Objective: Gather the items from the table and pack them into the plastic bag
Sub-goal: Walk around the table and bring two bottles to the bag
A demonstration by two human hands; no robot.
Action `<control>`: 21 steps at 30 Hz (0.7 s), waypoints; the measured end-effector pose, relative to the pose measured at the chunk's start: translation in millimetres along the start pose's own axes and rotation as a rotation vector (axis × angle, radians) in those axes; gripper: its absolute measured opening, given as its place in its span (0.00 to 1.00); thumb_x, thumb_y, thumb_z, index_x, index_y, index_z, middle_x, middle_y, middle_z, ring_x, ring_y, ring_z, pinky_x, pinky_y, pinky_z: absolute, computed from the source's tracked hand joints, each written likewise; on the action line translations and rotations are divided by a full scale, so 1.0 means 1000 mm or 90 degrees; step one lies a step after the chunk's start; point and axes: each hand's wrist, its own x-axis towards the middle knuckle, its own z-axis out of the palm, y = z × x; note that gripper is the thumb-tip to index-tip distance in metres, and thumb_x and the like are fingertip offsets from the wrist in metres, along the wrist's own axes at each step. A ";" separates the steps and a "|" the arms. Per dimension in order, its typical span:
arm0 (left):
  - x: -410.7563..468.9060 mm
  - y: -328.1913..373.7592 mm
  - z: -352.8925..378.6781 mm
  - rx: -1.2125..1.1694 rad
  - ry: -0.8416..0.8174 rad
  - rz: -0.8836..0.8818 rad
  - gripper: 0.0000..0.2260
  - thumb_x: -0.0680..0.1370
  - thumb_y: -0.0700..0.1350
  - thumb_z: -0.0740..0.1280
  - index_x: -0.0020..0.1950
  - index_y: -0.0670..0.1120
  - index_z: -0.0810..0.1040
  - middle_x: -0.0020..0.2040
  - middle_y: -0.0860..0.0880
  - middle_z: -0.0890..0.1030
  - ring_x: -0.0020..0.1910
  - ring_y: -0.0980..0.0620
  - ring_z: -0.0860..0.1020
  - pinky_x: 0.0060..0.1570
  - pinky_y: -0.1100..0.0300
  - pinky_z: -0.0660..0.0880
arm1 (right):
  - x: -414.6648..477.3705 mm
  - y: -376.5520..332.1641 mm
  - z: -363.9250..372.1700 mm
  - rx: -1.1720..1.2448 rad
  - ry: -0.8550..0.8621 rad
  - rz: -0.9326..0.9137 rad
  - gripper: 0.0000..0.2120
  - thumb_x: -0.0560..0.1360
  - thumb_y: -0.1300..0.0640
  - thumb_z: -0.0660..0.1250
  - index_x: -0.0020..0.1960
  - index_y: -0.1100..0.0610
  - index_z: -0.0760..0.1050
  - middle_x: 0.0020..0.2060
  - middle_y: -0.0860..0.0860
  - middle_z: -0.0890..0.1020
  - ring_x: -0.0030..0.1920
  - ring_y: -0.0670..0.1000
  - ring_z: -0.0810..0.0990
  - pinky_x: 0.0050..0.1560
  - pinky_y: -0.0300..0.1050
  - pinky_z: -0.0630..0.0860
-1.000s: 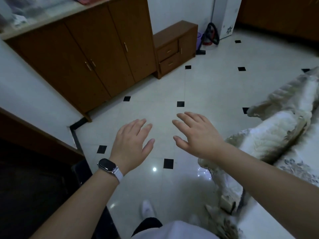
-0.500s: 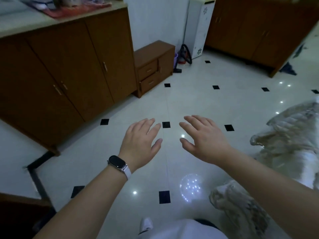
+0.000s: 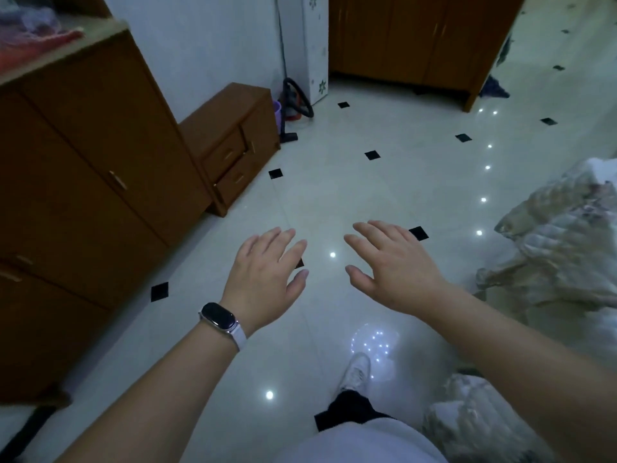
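Both my hands are stretched out in front of me over a white tiled floor, palms down. My left hand point(image 3: 265, 277), with a dark watch on the wrist, has its fingers spread and holds nothing. My right hand point(image 3: 392, 264) is just beside it, also spread and empty. No table, no plastic bag and no items to pack appear in the head view.
A long brown cabinet point(image 3: 83, 182) runs along the left. A low brown drawer unit point(image 3: 233, 142) stands beyond it, with a vacuum cleaner point(image 3: 295, 106) behind. A quilted cover point(image 3: 557, 248) on furniture fills the right. A brown wardrobe point(image 3: 410, 41) stands at the back. My white shoe point(image 3: 355, 372) is below.
The view has swung to the right and up, so the cabinet slid left and the wardrobe came into sight. My hands stay spread and empty in front of me.
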 end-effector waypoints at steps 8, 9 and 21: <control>0.176 -0.001 0.023 0.013 0.017 0.095 0.20 0.78 0.53 0.61 0.65 0.44 0.78 0.65 0.43 0.78 0.65 0.41 0.75 0.61 0.46 0.70 | 0.069 0.124 0.005 0.001 0.026 0.051 0.23 0.76 0.43 0.59 0.61 0.57 0.77 0.62 0.56 0.78 0.63 0.59 0.75 0.61 0.53 0.69; 0.198 0.004 0.026 0.007 0.032 0.113 0.20 0.78 0.53 0.62 0.65 0.44 0.78 0.64 0.42 0.79 0.64 0.41 0.76 0.60 0.46 0.71 | 0.074 0.143 0.002 -0.013 0.024 0.060 0.23 0.76 0.43 0.59 0.61 0.57 0.77 0.62 0.56 0.78 0.63 0.59 0.75 0.61 0.53 0.69; 0.398 0.051 0.095 -0.085 0.056 0.312 0.19 0.77 0.53 0.65 0.64 0.44 0.79 0.65 0.42 0.78 0.64 0.41 0.75 0.61 0.46 0.69 | 0.076 0.290 0.003 -0.088 0.003 0.305 0.22 0.76 0.42 0.60 0.62 0.56 0.76 0.63 0.55 0.78 0.63 0.59 0.74 0.63 0.54 0.70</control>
